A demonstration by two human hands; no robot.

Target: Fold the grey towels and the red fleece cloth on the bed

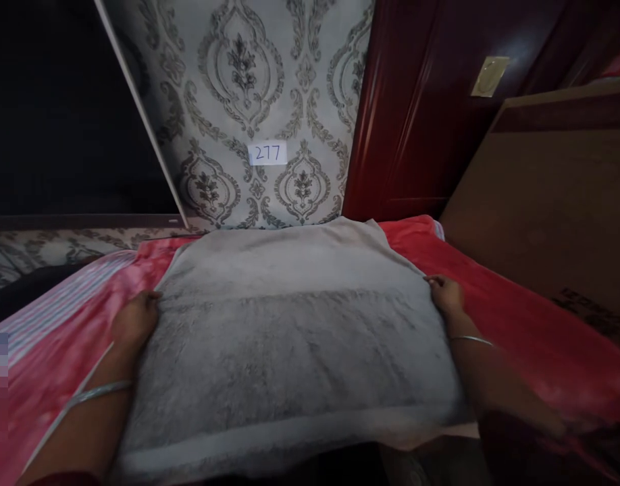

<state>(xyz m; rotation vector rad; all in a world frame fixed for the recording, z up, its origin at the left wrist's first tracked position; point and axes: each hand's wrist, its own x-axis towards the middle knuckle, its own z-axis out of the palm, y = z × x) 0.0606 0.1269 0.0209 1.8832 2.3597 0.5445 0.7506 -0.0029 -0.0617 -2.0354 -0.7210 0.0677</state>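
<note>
The grey rectangular terry towel [294, 337] lies spread out in front of you on a red-and-pink fleecy blanket [517, 324], its long side running across you.

Your left hand [135, 317] sits at the towel's left edge. The back of the hand hides the fingers, so I cannot tell whether it grips the cloth or only presses on it. Your right hand [446, 295] is at the towel's right edge with its fingers curled over the hem, grasping it. Each wrist carries a thin silver bangle [100, 391].

By the look of it, the spreading is largely done. The towel is open, square to you, and close to flat. What remains are shallow ripples across its near half and a near hem that sags slightly. A darker band crosses the towel level with your hands. I cannot tell whether it is a woven stripe or a fold line.

The pile looks thick, looped and soft, paler toward the far edge, with smooth flat hems. Left of the towel a striped cloth [71, 297] lies over the blanket. Beyond the towel, grey damask-patterned wallpaper [239, 67] bears a small white label [267, 153]. To the towel's far right are a glossy dark red wooden door [421, 101] and a matt brown flat board [543, 202].
</note>
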